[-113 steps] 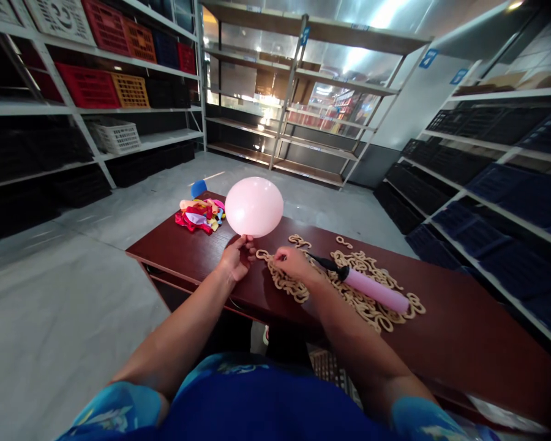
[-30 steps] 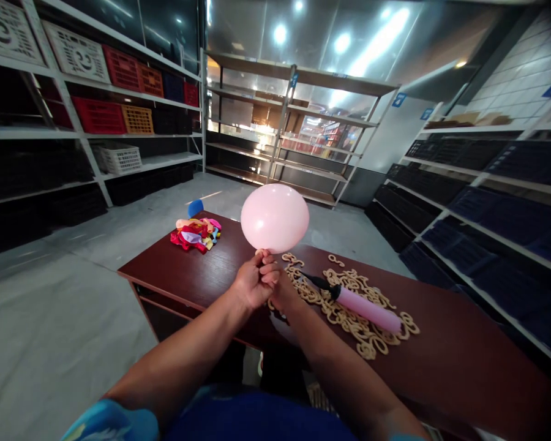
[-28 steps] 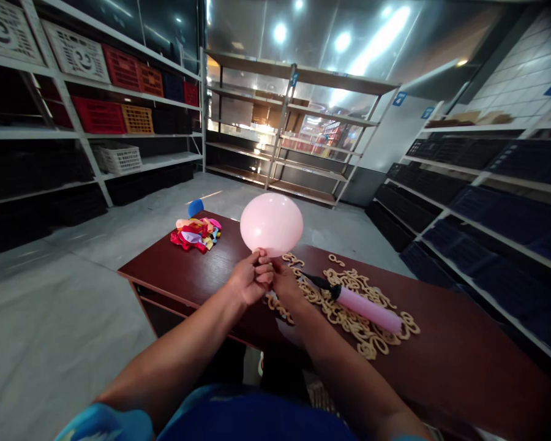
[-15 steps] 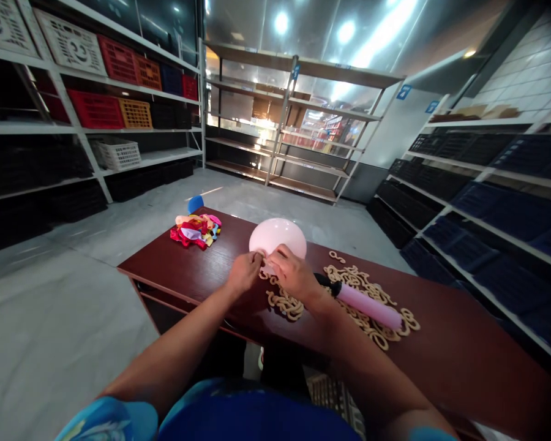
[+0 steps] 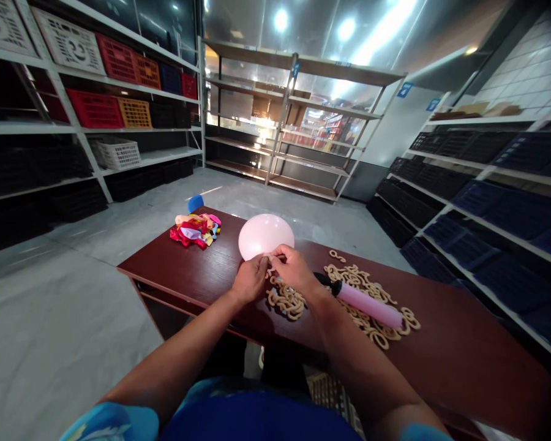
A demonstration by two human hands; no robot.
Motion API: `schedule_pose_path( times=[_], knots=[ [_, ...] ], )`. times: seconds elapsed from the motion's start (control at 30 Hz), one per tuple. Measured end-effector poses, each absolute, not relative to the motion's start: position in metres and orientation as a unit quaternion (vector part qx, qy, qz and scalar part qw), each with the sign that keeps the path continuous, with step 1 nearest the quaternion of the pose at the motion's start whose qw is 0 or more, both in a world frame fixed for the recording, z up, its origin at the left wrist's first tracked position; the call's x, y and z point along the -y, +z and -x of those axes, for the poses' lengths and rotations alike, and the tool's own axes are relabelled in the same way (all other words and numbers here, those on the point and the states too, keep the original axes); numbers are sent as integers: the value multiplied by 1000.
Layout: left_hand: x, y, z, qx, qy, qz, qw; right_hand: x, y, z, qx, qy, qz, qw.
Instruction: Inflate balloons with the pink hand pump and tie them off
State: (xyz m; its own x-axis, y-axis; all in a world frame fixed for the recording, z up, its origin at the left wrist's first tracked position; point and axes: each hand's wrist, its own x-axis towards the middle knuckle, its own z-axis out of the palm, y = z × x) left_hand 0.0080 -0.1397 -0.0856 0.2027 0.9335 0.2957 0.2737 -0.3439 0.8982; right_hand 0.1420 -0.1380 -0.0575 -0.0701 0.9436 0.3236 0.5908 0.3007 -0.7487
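Observation:
A pale pink inflated balloon [image 5: 266, 236] stands over the dark red-brown table [image 5: 165, 263], its neck toward me. My left hand [image 5: 250, 278] pinches the neck from the left, fingers closed. From the right, my right hand [image 5: 294, 266] is closed on the same neck, its fingertips meeting the left ones. The knot area is mostly hidden by my fingers. Just below my hands lies a small heap of tan ring-shaped pieces [image 5: 285, 301]. To the right, a pink hand pump [image 5: 370, 304] with a black end rests on a bigger heap of such pieces [image 5: 356, 278].
A pile of uninflated coloured balloons [image 5: 195, 231] lies at the table's far left, near a blue object [image 5: 195, 203] beyond the edge. Shelves with crates [image 5: 119, 58] stand on the left, a metal rack [image 5: 280, 122] at the back, dark crates [image 5: 482, 214] on the right.
The balloon has shifted slightly left and away from me. My left hand has moved a little to the right, and both hands are now closer together at the neck.

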Motion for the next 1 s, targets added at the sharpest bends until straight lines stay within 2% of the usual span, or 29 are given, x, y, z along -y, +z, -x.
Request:
schedule_pose_path(
  times=[0.17,0.37,0.5,0.7,0.9,1.0],
  knots=[
    [138,-86,-10,-390,467,-675,419,142,-58,-136,691,100,585,412],
    [134,-93,-4,-462,440,-661,395,153,-44,-140,776,130,481,387],
    [137,-93,-4,-472,442,-660,383,151,-42,-146,788,151,472,366],
    [140,-95,-5,-460,451,-670,367,145,-55,-145,741,214,490,407],
    [140,-100,-2,-466,444,-682,347,149,-49,-143,792,144,462,373],
    [139,-100,0,-467,433,-687,349,148,-47,-145,800,156,450,365]
  ],
)
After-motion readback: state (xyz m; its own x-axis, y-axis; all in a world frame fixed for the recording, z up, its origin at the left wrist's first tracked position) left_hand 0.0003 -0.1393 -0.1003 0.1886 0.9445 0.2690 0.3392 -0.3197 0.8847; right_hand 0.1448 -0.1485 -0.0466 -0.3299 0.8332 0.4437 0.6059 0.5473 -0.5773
